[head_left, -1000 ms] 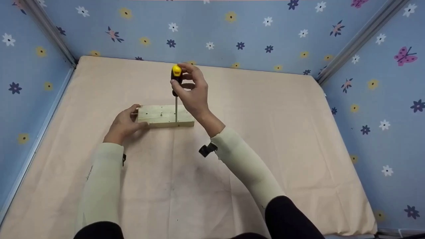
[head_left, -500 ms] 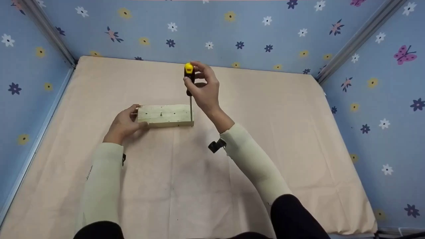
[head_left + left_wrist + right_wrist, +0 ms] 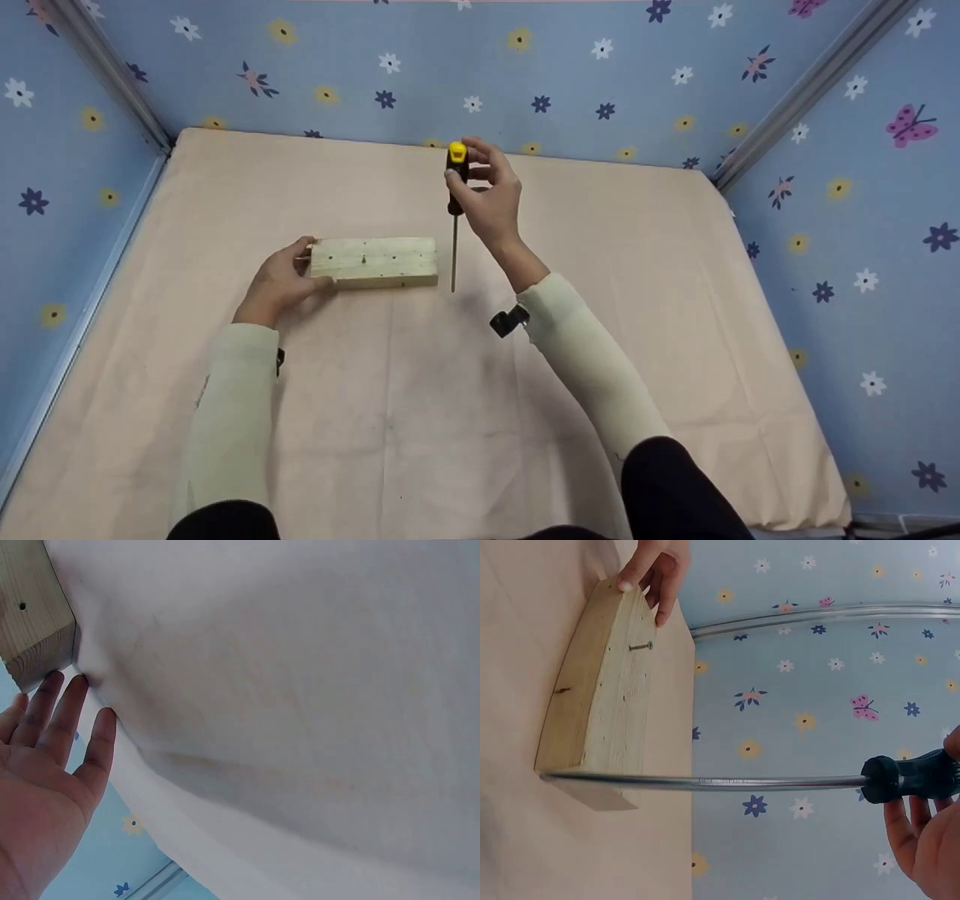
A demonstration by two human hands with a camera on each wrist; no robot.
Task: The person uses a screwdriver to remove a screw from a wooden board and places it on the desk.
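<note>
A pale wooden block (image 3: 375, 259) lies flat on the cloth, with several small dark holes in its top. From it a screw (image 3: 640, 646) stands part-way out, seen best in the right wrist view. My left hand (image 3: 279, 279) holds the block's left end, thumb along the front side and fingers at the end. In my right hand (image 3: 493, 201) is a screwdriver (image 3: 454, 210) with a black and yellow handle, pinched between thumb and fingers. Its shaft points down, just right of the block in the head view. The little finger of my left hand (image 3: 52, 772) is off the wood.
A beige cloth (image 3: 585, 337) covers the table, slightly creased. Blue flowered walls (image 3: 480, 67) stand behind and on both sides, with grey metal rails at the corners. A small black device (image 3: 508, 321) is strapped at my right wrist.
My right hand has moved rightward with the screwdriver, from over the block to past its right end. The left hand and the block have stayed put.
</note>
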